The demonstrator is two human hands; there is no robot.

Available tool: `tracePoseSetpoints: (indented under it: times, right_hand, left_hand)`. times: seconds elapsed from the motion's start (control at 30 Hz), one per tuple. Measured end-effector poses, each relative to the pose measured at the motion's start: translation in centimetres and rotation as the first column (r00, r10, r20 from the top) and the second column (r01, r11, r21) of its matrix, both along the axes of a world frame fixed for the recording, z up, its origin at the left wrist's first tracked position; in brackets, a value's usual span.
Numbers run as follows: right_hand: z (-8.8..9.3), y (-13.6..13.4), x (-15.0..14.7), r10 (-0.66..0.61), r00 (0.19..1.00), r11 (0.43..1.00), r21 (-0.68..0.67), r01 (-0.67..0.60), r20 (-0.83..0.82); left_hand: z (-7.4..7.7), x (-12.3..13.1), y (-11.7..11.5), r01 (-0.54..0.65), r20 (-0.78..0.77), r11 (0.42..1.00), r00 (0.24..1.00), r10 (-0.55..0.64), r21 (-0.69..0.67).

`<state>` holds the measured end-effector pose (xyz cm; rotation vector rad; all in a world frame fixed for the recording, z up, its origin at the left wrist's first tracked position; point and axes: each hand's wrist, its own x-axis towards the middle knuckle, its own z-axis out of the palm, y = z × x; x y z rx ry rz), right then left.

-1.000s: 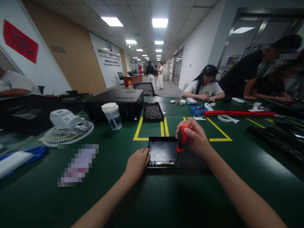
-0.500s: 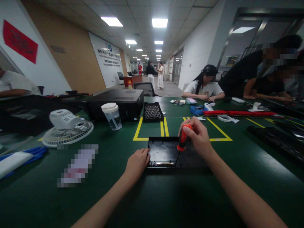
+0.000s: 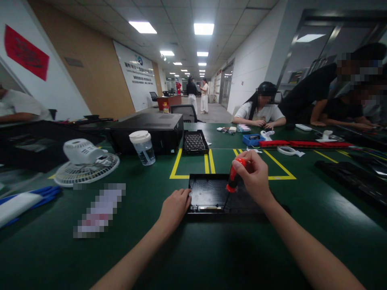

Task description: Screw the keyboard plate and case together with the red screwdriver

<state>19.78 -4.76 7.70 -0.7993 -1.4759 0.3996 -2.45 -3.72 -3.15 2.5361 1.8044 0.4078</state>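
Note:
A flat black plastic housing (image 3: 208, 192) lies on the green table just in front of me. My left hand (image 3: 174, 208) rests closed against its left edge and holds it steady. My right hand (image 3: 253, 176) is wrapped round a red-handled screwdriver (image 3: 233, 177). The screwdriver stands nearly upright, its black shaft pointing down to the housing's near edge.
A black tray of small parts (image 3: 195, 142) sits behind the housing between yellow floor-tape lines. A white fan (image 3: 84, 161), a capped cup (image 3: 142, 147) and a black box (image 3: 151, 131) stand at the left. Other people work at the far right, with a blue bin (image 3: 252, 139) and red strips near them.
My right hand has shifted slightly to the right and turned on the screwdriver handle. The left hand and the housing have stayed put.

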Motion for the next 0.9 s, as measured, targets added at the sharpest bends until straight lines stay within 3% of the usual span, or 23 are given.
tracePoseSetpoints:
  times: [0.27, 0.53, 0.9]
  right_hand:
    - [-0.3, -0.4, -0.6, -0.183, 0.983, 0.983, 0.039, 0.182, 0.015]
    - [-1.2, -0.3, -0.8, -0.365, 0.931, 0.928, 0.085, 0.363, 0.01]
    - [-1.6, -0.3, -1.4, -0.458, 0.883, 0.872, 0.14, 0.469, -0.103]
  left_hand:
    - [0.0, 0.1, 0.0, -0.01, -0.009, 1.0, 1.0, 0.01, 0.002]
    - [-0.4, 0.0, 0.2, 0.003, -0.035, 1.0, 0.999, -0.002, 0.031]
    - [0.0, 0.0, 0.0, -0.004, -0.025, 1.0, 1.0, 0.004, 0.014]
